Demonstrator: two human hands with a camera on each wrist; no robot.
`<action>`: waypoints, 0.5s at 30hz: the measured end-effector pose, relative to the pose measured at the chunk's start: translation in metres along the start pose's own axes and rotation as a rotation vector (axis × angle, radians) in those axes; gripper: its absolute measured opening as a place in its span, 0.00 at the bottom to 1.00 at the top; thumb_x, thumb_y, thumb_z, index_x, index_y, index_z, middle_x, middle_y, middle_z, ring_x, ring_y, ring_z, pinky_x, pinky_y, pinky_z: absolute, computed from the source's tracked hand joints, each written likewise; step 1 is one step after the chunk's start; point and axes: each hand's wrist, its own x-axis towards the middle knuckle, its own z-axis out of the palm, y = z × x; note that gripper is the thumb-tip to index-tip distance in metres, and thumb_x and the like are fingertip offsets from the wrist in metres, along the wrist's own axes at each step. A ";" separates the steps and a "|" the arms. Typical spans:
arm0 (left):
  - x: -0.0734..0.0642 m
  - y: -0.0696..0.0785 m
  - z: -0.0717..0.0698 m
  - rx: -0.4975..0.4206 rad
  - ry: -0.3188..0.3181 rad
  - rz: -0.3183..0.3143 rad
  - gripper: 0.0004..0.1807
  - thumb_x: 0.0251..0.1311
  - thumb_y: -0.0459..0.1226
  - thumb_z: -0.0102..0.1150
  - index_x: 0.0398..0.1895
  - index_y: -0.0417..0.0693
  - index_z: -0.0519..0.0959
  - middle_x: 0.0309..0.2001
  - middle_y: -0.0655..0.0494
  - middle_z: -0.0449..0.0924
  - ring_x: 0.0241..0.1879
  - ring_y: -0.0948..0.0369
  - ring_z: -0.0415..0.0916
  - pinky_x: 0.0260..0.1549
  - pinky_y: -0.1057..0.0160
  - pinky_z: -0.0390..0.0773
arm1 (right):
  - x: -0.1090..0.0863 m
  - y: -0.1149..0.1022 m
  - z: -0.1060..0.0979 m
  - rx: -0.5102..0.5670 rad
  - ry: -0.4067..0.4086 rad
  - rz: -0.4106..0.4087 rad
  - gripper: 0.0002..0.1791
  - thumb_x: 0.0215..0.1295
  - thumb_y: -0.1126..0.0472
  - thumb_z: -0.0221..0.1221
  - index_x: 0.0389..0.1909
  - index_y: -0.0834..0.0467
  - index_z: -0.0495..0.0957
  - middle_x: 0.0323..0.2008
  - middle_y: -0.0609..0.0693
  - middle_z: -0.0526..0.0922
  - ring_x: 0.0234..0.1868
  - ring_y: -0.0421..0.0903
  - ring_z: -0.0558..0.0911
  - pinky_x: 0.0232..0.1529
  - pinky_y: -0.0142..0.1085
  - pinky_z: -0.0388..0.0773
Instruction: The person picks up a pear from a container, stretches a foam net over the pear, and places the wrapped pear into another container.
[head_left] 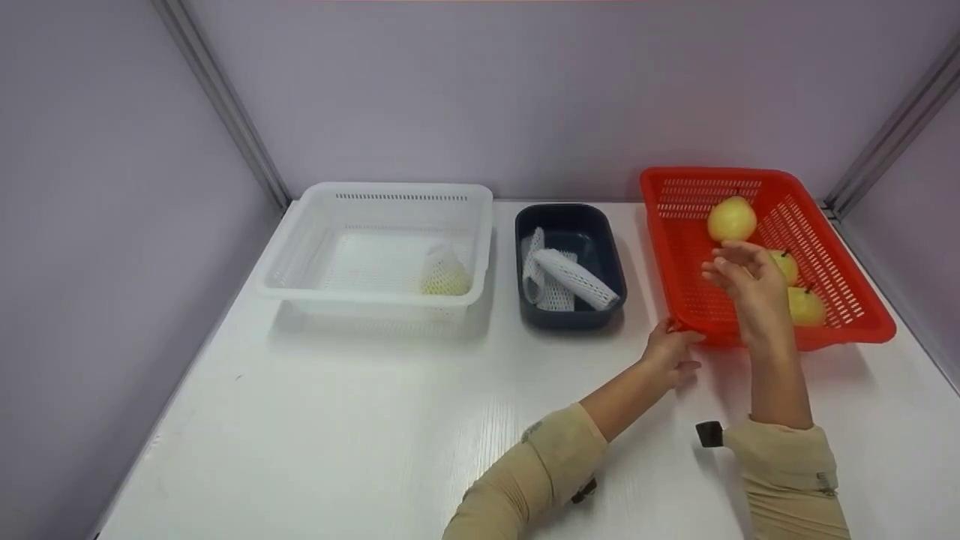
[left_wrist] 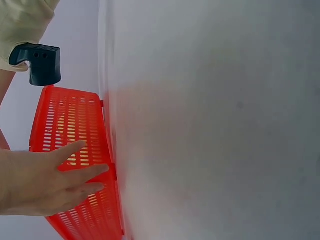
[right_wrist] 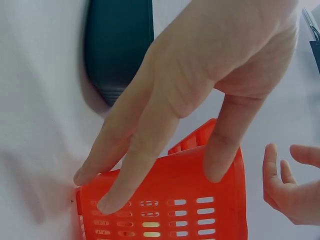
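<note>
In the head view, a red plastic basket (head_left: 855, 334) stands at the right with round yellow fruits inside, including a back one (head_left: 732, 220) and a front one (head_left: 805, 306); dark stems show. My left hand (head_left: 670, 356) touches the basket's near left corner, its fingers spread and pointing down along the red wall (left_wrist: 75, 120) in the left wrist view. The right wrist view shows this left hand (right_wrist: 185, 85) large, thumb and fingers fairly straight against the corner. Above the basket, my right hand (head_left: 754, 289) hovers with loosely bent fingers, holding nothing, and partly covers the middle fruit (head_left: 784, 265).
Left of the red basket stands a dark blue tub (head_left: 574, 319) with several white foam nets (head_left: 577, 279). A white basket (head_left: 375, 296) farther left holds a netted yellow fruit (head_left: 445, 277). Walls border the white table (head_left: 337, 435) at the back and sides.
</note>
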 end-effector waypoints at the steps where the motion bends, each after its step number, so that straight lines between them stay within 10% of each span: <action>1: -0.001 0.000 0.000 0.017 0.002 0.010 0.24 0.49 0.21 0.55 0.52 0.41 0.71 0.43 0.52 0.73 0.45 0.49 0.69 0.45 0.44 0.69 | 0.000 0.000 0.000 0.007 -0.002 -0.001 0.18 0.62 0.71 0.55 0.51 0.69 0.65 0.42 0.57 0.73 0.39 0.48 0.79 0.44 0.33 0.75; 15: -0.003 0.009 0.009 0.061 0.003 0.078 0.14 0.52 0.28 0.59 0.42 0.41 0.71 0.33 0.53 0.74 0.35 0.54 0.71 0.42 0.51 0.72 | 0.000 -0.003 0.000 0.000 0.022 0.001 0.15 0.62 0.71 0.55 0.49 0.68 0.67 0.43 0.59 0.72 0.38 0.48 0.79 0.43 0.34 0.75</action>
